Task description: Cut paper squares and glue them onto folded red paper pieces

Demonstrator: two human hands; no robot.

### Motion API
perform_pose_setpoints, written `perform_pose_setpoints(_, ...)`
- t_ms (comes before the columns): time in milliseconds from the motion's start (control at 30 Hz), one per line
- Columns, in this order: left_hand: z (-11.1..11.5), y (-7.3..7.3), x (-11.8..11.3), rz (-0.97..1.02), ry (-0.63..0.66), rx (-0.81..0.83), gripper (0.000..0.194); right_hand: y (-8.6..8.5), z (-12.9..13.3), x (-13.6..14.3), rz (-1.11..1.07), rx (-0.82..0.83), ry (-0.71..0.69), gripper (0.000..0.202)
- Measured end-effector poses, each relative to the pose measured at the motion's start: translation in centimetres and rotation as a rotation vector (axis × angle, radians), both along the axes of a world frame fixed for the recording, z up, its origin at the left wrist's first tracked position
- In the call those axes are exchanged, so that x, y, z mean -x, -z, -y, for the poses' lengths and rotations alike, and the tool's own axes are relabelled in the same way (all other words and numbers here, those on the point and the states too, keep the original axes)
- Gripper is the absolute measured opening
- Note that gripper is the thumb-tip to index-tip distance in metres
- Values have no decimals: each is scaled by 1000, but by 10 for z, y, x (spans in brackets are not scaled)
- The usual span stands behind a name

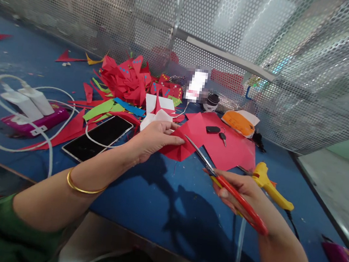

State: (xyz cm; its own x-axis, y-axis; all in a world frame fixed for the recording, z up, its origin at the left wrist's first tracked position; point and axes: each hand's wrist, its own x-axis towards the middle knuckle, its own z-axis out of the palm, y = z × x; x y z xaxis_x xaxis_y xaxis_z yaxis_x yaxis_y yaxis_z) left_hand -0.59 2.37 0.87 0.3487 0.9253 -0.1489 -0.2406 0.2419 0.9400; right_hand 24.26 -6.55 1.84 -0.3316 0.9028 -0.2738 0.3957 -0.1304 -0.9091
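Note:
Pinched in my left hand (157, 137) is a piece of red paper (180, 146) with creases, held up over the blue table. My right hand (239, 193) grips scissors (233, 194) with red and yellow handles. Their metal blades point up and left, the tips at the right part of the held paper; whether they cut into it I cannot tell. Behind the paper lie larger red sheets (235, 154), with a key (223, 137) and a black fob (213, 129) on top. White paper (157, 118) sits just beyond my left hand.
A heap of red paper cutouts (126, 79) stands at the back. Left are a dark phone (100, 137), white cables and chargers (28, 104) on a purple power strip (52, 119). To the right lies a yellow glue gun (270, 186). A perforated metal screen (223, 31) closes the back.

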Motion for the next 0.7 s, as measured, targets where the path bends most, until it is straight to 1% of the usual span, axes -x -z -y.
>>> perform_pose_setpoints(167,-1,2,0,-16,-31,-4,31,2,1,-1,-12,22,9,70)
perform_pose_setpoints(300,-2,2,0,-2,-27,8,31,5,-1,-3,-10,19,-5,71)
perform_pose_setpoints(433,-1,2,0,2,-42,15,33,7,-3,-4,-28,0,-11,62)
perform_pose_setpoints(533,0,1,0,15,-30,39,33,7,-3,-4,-19,-18,-27,56)
perform_pose_setpoints(700,0,-1,0,25,-28,58,31,6,-2,-4,-15,-31,-24,60)
